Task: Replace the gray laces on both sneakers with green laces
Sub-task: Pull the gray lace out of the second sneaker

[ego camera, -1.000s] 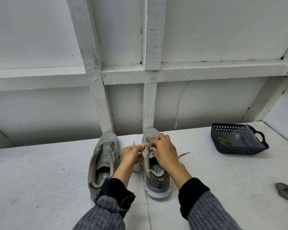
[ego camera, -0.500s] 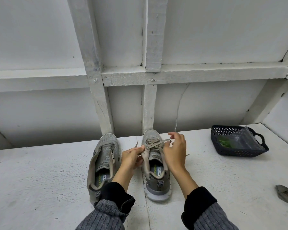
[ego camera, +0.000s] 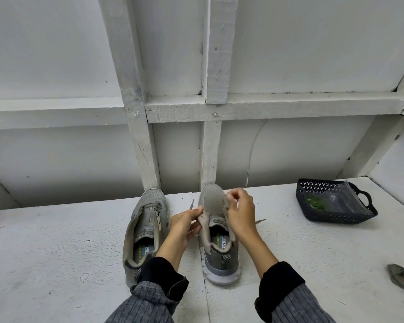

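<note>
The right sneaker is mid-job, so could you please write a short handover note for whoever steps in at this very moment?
Left hand: grips the eyelet edge of the right sneaker, steadying it.
Right hand: fingers curled over the forefoot, apparently pinching the gray lace; the pinch itself is blurred.
Left sneaker: beside it on the white bench, no lace visible.
Dark basket: far right, holds a clear bag with something green, presumably the green laces.
Gray bundle: at the right edge, perhaps a removed lace.
Done: left sneaker seems unlaced.
Left: finish unlacing the right, then lace both green.
</note>
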`<state>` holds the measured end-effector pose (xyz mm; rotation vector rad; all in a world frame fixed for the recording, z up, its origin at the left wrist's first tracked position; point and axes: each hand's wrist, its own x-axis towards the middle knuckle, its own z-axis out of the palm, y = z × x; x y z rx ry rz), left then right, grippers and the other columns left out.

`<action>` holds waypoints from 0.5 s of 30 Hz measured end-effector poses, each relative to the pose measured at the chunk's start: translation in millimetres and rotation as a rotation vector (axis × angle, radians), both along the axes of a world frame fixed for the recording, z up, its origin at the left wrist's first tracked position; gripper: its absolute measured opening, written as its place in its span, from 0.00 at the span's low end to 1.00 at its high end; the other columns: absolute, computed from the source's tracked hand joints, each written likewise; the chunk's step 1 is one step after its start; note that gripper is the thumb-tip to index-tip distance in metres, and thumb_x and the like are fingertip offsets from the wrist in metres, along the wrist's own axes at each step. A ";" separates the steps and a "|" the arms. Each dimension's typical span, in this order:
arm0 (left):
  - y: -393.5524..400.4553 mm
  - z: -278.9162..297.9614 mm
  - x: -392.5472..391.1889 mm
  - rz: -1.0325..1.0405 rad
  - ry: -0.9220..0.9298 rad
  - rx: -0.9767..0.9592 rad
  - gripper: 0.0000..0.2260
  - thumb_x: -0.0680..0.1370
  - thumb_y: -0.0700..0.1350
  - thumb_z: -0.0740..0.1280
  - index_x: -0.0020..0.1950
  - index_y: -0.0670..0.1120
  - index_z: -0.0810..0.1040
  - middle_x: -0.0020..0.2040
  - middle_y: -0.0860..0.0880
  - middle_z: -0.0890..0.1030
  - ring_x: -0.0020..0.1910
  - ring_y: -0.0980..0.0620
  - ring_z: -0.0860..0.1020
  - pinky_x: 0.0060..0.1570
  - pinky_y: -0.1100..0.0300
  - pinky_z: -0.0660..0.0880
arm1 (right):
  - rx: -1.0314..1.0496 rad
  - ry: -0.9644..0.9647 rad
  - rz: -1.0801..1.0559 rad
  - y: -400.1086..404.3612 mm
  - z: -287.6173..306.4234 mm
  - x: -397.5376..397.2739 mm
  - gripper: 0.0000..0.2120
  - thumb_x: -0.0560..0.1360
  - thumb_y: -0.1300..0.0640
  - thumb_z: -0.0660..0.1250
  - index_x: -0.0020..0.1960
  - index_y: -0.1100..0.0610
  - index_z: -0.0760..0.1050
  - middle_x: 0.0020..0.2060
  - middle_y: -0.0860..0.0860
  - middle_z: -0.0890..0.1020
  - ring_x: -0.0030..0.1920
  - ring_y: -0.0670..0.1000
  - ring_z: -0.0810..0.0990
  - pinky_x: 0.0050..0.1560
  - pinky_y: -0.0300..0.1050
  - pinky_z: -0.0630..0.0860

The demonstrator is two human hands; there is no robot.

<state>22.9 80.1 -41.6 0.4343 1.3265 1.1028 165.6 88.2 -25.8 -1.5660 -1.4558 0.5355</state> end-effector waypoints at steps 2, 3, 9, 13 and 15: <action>0.2 -1.0 -0.2 -0.001 -0.003 0.001 0.02 0.75 0.42 0.72 0.43 0.44 0.81 0.38 0.50 0.81 0.35 0.54 0.77 0.33 0.67 0.75 | -0.004 0.501 -0.019 -0.9 14.7 3.0 0.07 0.83 0.60 0.54 0.46 0.55 0.67 0.45 0.49 0.81 0.49 0.52 0.80 0.48 0.36 0.76; 0.4 -1.1 -0.3 -0.002 -0.001 0.003 0.03 0.75 0.42 0.72 0.43 0.44 0.81 0.38 0.50 0.81 0.35 0.54 0.77 0.33 0.67 0.75 | -0.009 0.752 -0.006 -0.5 22.0 4.7 0.08 0.83 0.60 0.52 0.47 0.56 0.65 0.42 0.51 0.81 0.45 0.52 0.82 0.48 0.39 0.78; 1.6 -2.4 3.3 -0.009 0.014 0.018 0.03 0.75 0.43 0.72 0.43 0.45 0.81 0.37 0.51 0.81 0.35 0.56 0.75 0.33 0.68 0.74 | -0.014 0.121 -0.012 -0.8 22.3 23.1 0.07 0.82 0.55 0.56 0.47 0.49 0.69 0.33 0.49 0.77 0.32 0.51 0.74 0.34 0.45 0.70; 3.9 -3.8 7.8 -0.013 0.047 0.042 0.04 0.76 0.42 0.71 0.42 0.44 0.81 0.34 0.51 0.81 0.34 0.56 0.75 0.35 0.67 0.74 | -0.058 -0.481 0.091 -9.8 16.0 16.5 0.08 0.81 0.48 0.56 0.54 0.45 0.73 0.44 0.46 0.82 0.46 0.53 0.80 0.42 0.45 0.70; 4.9 -5.5 7.4 -0.011 0.035 0.051 0.03 0.76 0.41 0.71 0.43 0.42 0.81 0.35 0.49 0.81 0.35 0.55 0.76 0.38 0.65 0.74 | -0.068 -0.635 0.166 -10.6 14.4 11.2 0.11 0.80 0.44 0.58 0.58 0.43 0.76 0.51 0.47 0.80 0.53 0.52 0.78 0.48 0.45 0.71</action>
